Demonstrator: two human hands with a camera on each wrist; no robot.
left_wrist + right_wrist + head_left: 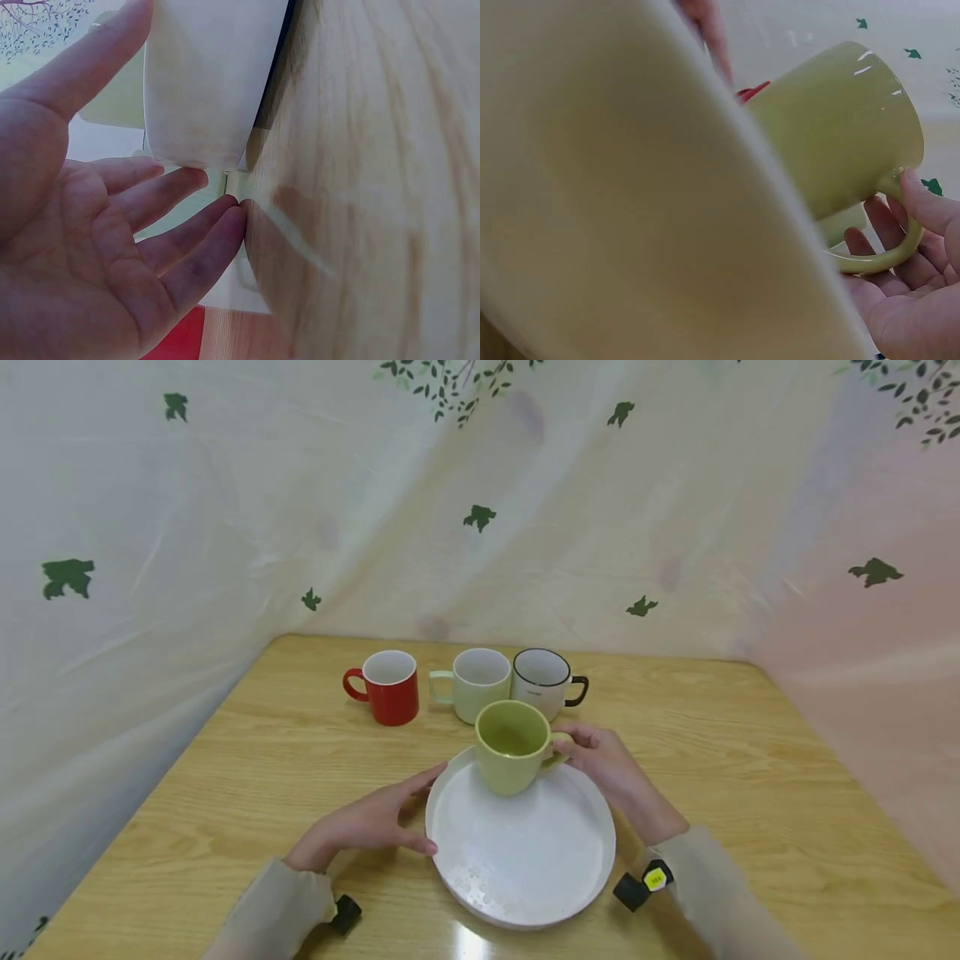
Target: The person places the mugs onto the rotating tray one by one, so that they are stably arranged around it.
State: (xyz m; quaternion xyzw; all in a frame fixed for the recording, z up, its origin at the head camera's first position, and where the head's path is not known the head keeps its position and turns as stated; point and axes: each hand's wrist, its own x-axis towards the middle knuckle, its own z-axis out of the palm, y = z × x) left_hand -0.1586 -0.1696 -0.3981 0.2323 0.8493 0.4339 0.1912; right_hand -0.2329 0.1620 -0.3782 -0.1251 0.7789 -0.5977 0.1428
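Observation:
A round white tray (525, 864) with a low rim lies on the table. My left hand (367, 818) is at the tray's left side, fingers spread and thumb touching the rim; the left wrist view shows its fingers extended beside the tray wall (214, 82). At the far part of the tray is a yellow-green mug (512, 764), upright in the head view. My right hand (603, 764) holds it by the handle, thumb on top. In the right wrist view the tray's wall (667, 187) hides the mug's base, so I cannot tell whether it touches the tray.
Behind the tray stand a red mug (393, 697), a pale green mug (480, 693) and a white mug (540, 689) with a black rim and handle. Past the table's (735, 760) far edge hangs a pale curtain (360, 485) with green bird shapes.

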